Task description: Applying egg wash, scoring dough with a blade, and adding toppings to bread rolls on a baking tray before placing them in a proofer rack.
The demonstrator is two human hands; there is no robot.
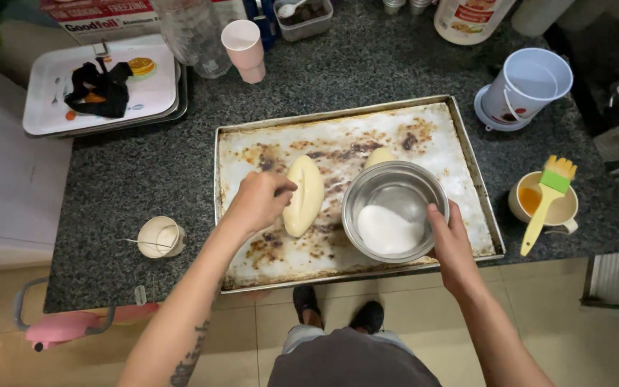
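Now | left hand (258, 202) grip pinched over dough (304, 195) | right hand (451, 240) grip clasps bowl (394, 211)

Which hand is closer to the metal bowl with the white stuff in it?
Right. The right hand grips the rim of the metal bowl; the left hand is beside it, over the dough piece.

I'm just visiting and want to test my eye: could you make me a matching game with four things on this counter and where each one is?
Things:
1. steel bowl
2. pastry brush
3. pink cup
4. dough piece

Places:
A. leaning in a cup of yellow liquid, right of the tray
B. under the left hand, on the baking tray
C. on the counter beyond the tray
D. held at its rim by the right hand

Pairs: 1-D, 2-A, 3-C, 4-B
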